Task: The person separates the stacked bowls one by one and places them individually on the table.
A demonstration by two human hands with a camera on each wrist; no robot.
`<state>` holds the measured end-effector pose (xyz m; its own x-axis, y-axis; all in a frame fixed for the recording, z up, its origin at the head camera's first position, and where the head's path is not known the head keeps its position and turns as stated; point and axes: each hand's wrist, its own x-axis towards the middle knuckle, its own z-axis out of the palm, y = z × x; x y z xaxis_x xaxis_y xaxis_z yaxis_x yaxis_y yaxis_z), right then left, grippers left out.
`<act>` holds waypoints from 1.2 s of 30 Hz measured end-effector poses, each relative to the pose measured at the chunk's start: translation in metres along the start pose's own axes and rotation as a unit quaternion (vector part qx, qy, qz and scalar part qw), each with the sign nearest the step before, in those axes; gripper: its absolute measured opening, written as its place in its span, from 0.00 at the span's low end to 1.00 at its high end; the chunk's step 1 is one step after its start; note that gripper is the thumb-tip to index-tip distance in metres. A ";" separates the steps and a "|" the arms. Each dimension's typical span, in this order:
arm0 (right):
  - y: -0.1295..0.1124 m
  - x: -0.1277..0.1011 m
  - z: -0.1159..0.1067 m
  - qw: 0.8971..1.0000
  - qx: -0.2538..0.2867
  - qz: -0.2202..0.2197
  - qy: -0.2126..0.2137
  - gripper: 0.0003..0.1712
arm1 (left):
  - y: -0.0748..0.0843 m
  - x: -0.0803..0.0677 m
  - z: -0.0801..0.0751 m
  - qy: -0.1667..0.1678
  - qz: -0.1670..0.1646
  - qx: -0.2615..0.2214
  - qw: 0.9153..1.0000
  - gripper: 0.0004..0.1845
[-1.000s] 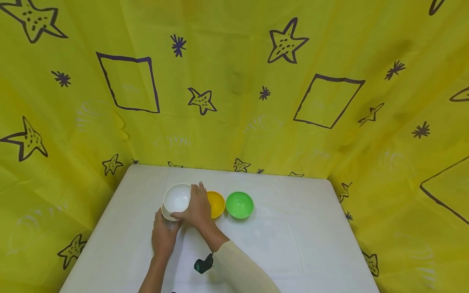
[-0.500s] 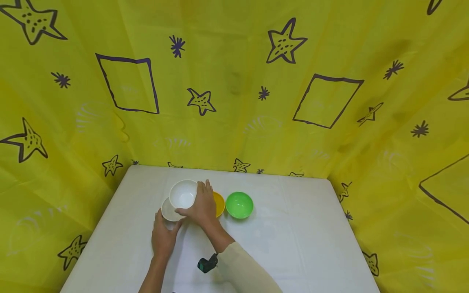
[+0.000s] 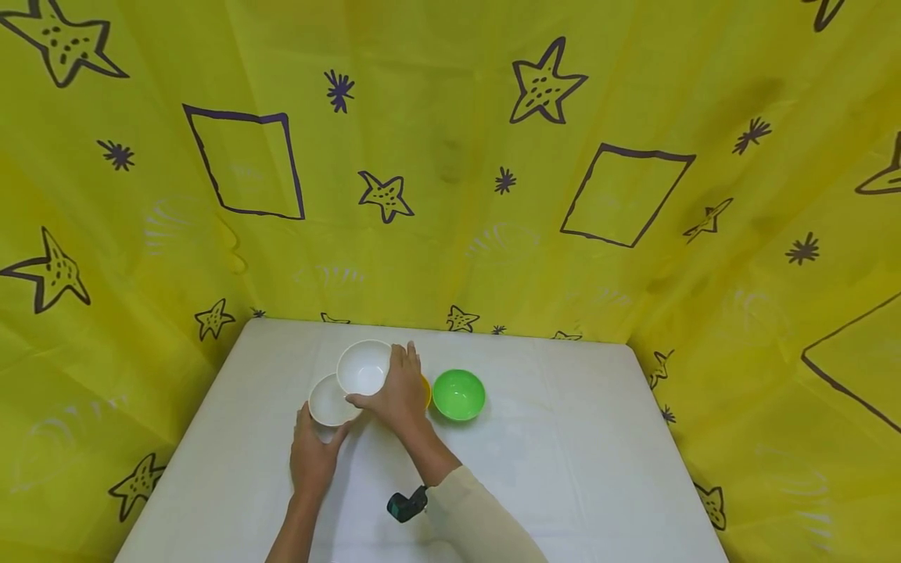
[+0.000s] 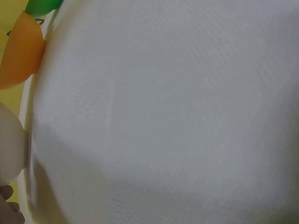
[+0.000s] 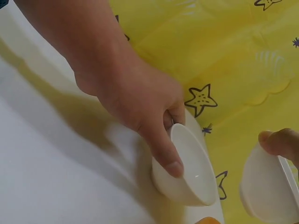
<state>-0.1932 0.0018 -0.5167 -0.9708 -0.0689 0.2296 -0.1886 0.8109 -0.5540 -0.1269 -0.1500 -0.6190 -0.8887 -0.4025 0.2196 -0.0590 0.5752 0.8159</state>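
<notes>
My left hand (image 3: 314,461) grips a white bowl (image 3: 328,403) low at the table, thumb and fingers spread round its near side. A second white bowl (image 3: 364,367) is in my right hand (image 3: 403,395), with the thumb at the rim. In the head view this one overlaps the far right edge of the first. The right wrist view shows a gap between the bowl under the left hand (image 5: 135,93) and the bowl (image 5: 268,186) under the right thumb (image 5: 282,142). An orange bowl (image 4: 21,51) is mostly hidden behind my right hand in the head view.
A green bowl (image 3: 459,395) stands to the right of the orange one. White cloth covers the table (image 3: 563,461). Yellow curtain (image 3: 450,258) with drawn stars and frames encloses the back and both sides. A dark device (image 3: 407,505) sits at the right wrist.
My right hand has lifted the upper white bowl out of the lower one and shifted it right and farther back, covering more of the orange bowl. The left hand has hardly moved.
</notes>
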 end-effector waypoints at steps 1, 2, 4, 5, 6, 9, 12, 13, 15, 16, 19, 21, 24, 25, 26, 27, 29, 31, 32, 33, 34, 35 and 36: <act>0.001 0.000 -0.001 1.000 -0.001 0.002 0.000 0.68 | 0.000 0.000 0.000 -0.002 -0.001 0.001 1.000 0.46; 0.001 0.000 -0.002 1.000 -0.002 0.003 0.003 0.68 | 0.000 0.000 0.000 -0.002 -0.002 0.001 1.000 0.46; 0.002 0.000 -0.004 1.000 -0.007 0.004 0.006 0.68 | 0.000 0.001 0.000 -0.002 -0.001 0.002 1.000 0.46; 0.002 0.000 -0.004 1.000 -0.008 0.004 0.008 0.68 | 0.000 0.001 0.000 -0.003 -0.001 0.002 1.000 0.46; 0.003 0.001 -0.005 1.000 -0.009 0.003 0.011 0.68 | 0.000 0.001 0.000 -0.002 0.000 0.002 1.000 0.46; 0.005 0.001 -0.006 1.000 -0.004 -0.002 0.020 0.68 | 0.000 0.002 0.000 0.001 0.001 0.002 1.000 0.46; 0.008 0.002 -0.007 1.000 0.002 -0.002 0.030 0.68 | 0.001 0.002 0.000 -0.003 -0.002 0.003 1.000 0.47; 0.009 0.002 -0.008 0.999 0.004 -0.001 0.032 0.68 | 0.002 0.002 0.000 -0.006 -0.005 0.003 1.000 0.47; 0.010 0.002 -0.009 0.999 0.007 0.002 0.034 0.67 | 0.003 0.001 0.000 -0.012 -0.008 0.004 1.000 0.47; 0.011 0.002 -0.010 0.999 0.008 0.004 0.034 0.67 | 0.003 0.001 0.000 -0.014 -0.011 0.005 1.000 0.47; 0.012 0.001 -0.013 0.999 0.008 0.010 0.032 0.67 | 0.004 0.000 -0.001 -0.015 -0.016 0.007 1.000 0.47; 0.014 0.002 -0.014 0.999 0.006 0.015 0.031 0.67 | 0.004 0.000 -0.001 -0.015 -0.017 0.009 1.000 0.47; 0.016 0.002 -0.017 0.999 0.007 0.026 0.031 0.67 | 0.004 0.000 -0.001 -0.013 -0.017 0.010 1.000 0.47; 0.016 0.002 -0.017 0.999 0.009 0.030 0.031 0.67 | 0.004 0.000 0.000 -0.013 -0.017 0.010 1.000 0.47; 0.017 0.002 -0.018 0.999 0.011 0.034 0.032 0.67 | 0.004 0.000 0.000 -0.013 -0.017 0.010 1.000 0.47; 0.018 0.002 -0.019 0.999 0.011 0.038 0.032 0.67 | 0.004 0.000 0.000 -0.013 -0.017 0.011 1.000 0.47; 0.020 0.002 -0.020 0.998 0.012 0.045 0.032 0.67 | 0.004 0.000 0.000 -0.014 -0.018 0.011 1.000 0.47; 0.021 0.002 -0.021 0.998 0.019 0.051 0.034 0.67 | 0.003 0.000 0.000 -0.014 -0.020 0.012 1.000 0.47; 0.022 0.001 -0.022 0.998 0.021 0.055 0.034 0.67 | 0.003 0.000 0.001 -0.015 -0.021 0.013 1.000 0.47; 0.023 0.001 -0.022 0.997 0.025 0.058 0.035 0.67 | 0.003 0.001 0.001 -0.015 -0.021 0.014 1.000 0.47; 0.023 0.001 -0.022 0.997 0.030 0.061 0.037 0.67 | 0.002 0.001 0.001 -0.015 -0.022 0.014 1.000 0.47; 0.024 0.001 -0.022 0.997 0.033 0.064 0.037 0.66 | 0.002 0.001 0.001 -0.016 -0.023 0.014 1.000 0.47; 0.025 0.001 -0.023 0.996 0.037 0.067 0.038 0.66 | 0.002 0.001 0.001 -0.016 -0.023 0.015 0.999 0.47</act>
<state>-0.1951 0.0354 -0.5125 -0.9745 0.0835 0.2084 -0.0714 0.7648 -0.6403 -0.1282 -0.1484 -0.6183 -0.8986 -0.4068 0.1642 -0.1135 0.5771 0.8088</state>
